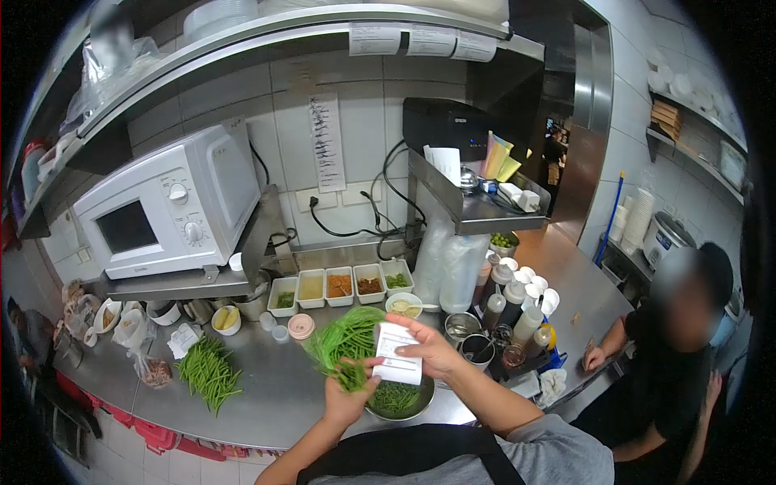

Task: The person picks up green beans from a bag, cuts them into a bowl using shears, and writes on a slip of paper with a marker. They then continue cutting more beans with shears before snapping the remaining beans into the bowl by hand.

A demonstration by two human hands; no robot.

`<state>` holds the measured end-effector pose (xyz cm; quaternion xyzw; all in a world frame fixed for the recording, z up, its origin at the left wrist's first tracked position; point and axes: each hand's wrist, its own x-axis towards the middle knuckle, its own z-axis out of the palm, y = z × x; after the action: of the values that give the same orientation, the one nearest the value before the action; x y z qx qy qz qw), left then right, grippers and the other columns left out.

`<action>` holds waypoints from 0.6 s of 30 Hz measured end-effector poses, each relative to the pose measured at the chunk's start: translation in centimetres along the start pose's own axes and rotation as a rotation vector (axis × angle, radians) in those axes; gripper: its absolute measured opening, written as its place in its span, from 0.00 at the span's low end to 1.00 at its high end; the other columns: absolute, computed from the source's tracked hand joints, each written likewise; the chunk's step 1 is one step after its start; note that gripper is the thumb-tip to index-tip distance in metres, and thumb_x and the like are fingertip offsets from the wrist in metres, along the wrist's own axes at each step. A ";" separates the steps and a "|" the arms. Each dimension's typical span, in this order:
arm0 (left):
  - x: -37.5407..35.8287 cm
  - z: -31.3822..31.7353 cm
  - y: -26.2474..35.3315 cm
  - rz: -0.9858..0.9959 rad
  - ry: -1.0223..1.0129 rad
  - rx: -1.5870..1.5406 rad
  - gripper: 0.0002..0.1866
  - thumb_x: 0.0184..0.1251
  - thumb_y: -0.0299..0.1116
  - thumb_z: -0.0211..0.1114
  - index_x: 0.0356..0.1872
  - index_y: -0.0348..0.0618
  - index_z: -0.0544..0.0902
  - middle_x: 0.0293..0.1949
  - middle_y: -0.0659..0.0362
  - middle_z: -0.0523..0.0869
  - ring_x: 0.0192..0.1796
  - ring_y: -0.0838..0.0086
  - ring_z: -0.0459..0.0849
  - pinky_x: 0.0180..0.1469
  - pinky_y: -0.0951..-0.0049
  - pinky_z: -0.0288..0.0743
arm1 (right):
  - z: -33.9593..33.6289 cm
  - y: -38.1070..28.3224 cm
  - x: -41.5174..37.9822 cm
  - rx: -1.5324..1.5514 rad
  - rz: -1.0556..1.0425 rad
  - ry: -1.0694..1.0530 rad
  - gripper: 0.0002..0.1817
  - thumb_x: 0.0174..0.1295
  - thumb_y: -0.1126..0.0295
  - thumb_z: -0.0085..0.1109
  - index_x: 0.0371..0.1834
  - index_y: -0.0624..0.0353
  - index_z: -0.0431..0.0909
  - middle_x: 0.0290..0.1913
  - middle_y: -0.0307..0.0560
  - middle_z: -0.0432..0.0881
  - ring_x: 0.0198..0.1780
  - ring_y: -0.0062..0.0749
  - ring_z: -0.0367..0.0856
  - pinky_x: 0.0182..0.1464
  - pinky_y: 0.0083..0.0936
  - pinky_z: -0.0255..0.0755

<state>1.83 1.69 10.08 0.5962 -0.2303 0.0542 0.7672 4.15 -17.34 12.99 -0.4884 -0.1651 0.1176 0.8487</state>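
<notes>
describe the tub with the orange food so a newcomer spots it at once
From the white microwave, look right along the steel counter to the row of five white tubs by the wall. Take the middle one, filled with orange food; its left neighbour is yellowish and its right neighbour darker brown.

The right hand [428, 349] holds a printed paper slip [398, 353] — the left hand [352, 398] is at a green bag of beans [346, 335], just above a metal bowl [429, 402] of chopped greens [394, 398] on the bench [283, 412].
</notes>
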 end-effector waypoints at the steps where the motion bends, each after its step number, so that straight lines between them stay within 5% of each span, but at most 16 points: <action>1: -0.1 0.2 0.2 -0.081 0.042 -0.069 0.13 0.53 0.17 0.62 0.40 0.34 0.73 0.42 0.49 0.83 0.35 0.75 0.81 0.39 0.76 0.76 | -0.5 -0.4 -0.5 -0.124 -0.032 0.051 0.39 0.50 0.85 0.58 0.68 0.54 0.57 0.54 0.42 0.74 0.54 0.27 0.73 0.57 0.24 0.66; 4: 1.1 -0.3 0.4 -0.241 0.161 -0.284 0.17 0.55 0.16 0.59 0.47 0.32 0.75 0.48 0.49 0.80 0.35 0.75 0.80 0.37 0.77 0.76 | -0.1 -3.5 -1.8 -0.526 -0.164 0.154 0.38 0.49 0.84 0.59 0.67 0.56 0.60 0.60 0.41 0.69 0.56 0.21 0.69 0.59 0.21 0.62; 11: 3.7 1.9 2.7 -0.127 -0.055 -0.092 0.21 0.53 0.17 0.63 0.51 0.33 0.74 0.31 0.64 0.73 0.32 0.80 0.77 0.37 0.79 0.76 | 1.3 -5.6 -3.6 -0.769 -0.367 0.141 0.35 0.49 0.79 0.61 0.64 0.60 0.63 0.59 0.45 0.70 0.57 0.24 0.68 0.60 0.21 0.60; 18: 4.2 4.1 2.7 -0.189 -0.180 -0.066 0.17 0.51 0.17 0.65 0.43 0.33 0.74 0.38 0.57 0.80 0.35 0.78 0.80 0.36 0.79 0.77 | 1.4 -5.7 -5.1 -0.950 -0.400 0.161 0.33 0.49 0.79 0.60 0.63 0.60 0.65 0.54 0.47 0.75 0.54 0.24 0.71 0.58 0.22 0.63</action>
<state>3.46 -2.16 15.01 0.5920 -0.2427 -0.0798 0.7643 -0.92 -20.86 17.73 -0.7861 -0.2246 -0.1729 0.5492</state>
